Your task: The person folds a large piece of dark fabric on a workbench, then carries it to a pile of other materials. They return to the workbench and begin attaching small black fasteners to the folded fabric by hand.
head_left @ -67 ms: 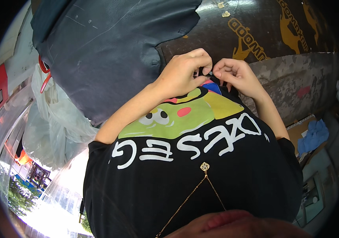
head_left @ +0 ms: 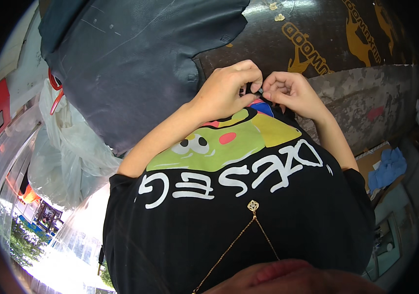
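Both hands meet in front of my black printed T-shirt (head_left: pixel 248 215). My left hand (head_left: pixel 229 90) comes in from the left with fingers curled, thumb and fingertips pinched together. My right hand (head_left: pixel 290 90) faces it with fingers bent inward. Their fingertips touch around a small dark item (head_left: pixel 256 88), too small to tell what it is. It sits just above the shirt's colourful cartoon print (head_left: pixel 219 142). A thin gold chain with a small pendant (head_left: pixel 253 205) hangs over the shirt.
A dark blue-grey leather-like sheet (head_left: pixel 136 59) hangs at the upper left. A brown board with orange print (head_left: pixel 327 34) lies above a mottled grey surface (head_left: pixel 366 103). White plastic bags (head_left: pixel 67 147) hang on the left by a red hanger (head_left: pixel 55 93). A blue cloth (head_left: pixel 388 166) lies on cardboard at the right.
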Tool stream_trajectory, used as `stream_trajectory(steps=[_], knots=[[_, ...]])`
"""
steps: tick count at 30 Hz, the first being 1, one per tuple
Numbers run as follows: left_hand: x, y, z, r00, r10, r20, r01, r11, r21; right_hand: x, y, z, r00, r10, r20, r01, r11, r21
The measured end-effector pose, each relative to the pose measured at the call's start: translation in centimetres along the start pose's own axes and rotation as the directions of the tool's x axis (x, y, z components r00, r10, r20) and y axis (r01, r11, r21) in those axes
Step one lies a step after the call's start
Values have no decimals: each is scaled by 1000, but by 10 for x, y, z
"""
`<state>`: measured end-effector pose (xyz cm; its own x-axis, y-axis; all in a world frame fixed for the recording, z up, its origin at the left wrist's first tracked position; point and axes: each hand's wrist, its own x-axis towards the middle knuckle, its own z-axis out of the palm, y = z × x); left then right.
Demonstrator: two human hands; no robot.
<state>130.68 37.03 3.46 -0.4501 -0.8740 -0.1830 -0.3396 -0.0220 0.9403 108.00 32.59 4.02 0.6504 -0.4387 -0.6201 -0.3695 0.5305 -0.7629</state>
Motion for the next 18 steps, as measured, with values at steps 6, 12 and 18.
stream_trajectory(steps=[6,12,18], knots=[[3,-5,-1,1000,23,-9,-23,1000,-5,24,5,-20,982,58,181,-66,997,42],[1,-10,-1,999,26,-27,-26,1000,-4,31,-8,-11,977,-54,206,111,955,-276],[3,-6,-3,990,-100,-97,92,992,-91,21,18,6,961,-245,-129,225,963,-149]])
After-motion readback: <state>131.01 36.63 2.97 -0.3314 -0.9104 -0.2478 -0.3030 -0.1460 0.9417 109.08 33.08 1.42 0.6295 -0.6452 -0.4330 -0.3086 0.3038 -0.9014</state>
